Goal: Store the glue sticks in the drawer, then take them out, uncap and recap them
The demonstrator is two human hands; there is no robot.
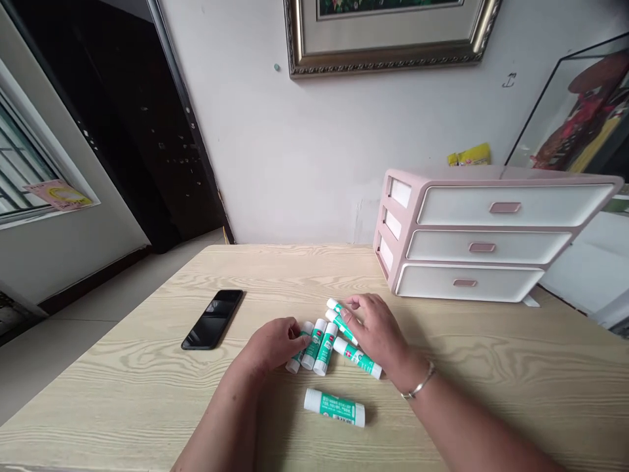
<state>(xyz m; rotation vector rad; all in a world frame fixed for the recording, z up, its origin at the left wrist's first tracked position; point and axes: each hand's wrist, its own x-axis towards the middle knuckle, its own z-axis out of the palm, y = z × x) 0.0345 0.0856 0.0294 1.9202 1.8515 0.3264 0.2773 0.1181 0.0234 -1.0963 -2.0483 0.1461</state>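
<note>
Several white and green glue sticks [322, 345] lie bunched together on the pale wooden table [147, 400]. My left hand [272, 342] rests at the left side of the bunch, its curled fingers touching the nearest stick. My right hand [376, 329] lies over the right side of the bunch, fingers bent down onto two sticks [339, 314]; a silver bracelet [419, 385] sits on its wrist. One more glue stick [335, 406] lies apart, closer to me. Another stick [358, 357] pokes out from under my right palm.
A black phone [213, 318] lies face up to the left of the sticks. A pink and white three-drawer organiser [484, 239] stands at the back right, all drawers closed. Behind the table are a white wall, a framed picture [388, 33] and a dark doorway at left.
</note>
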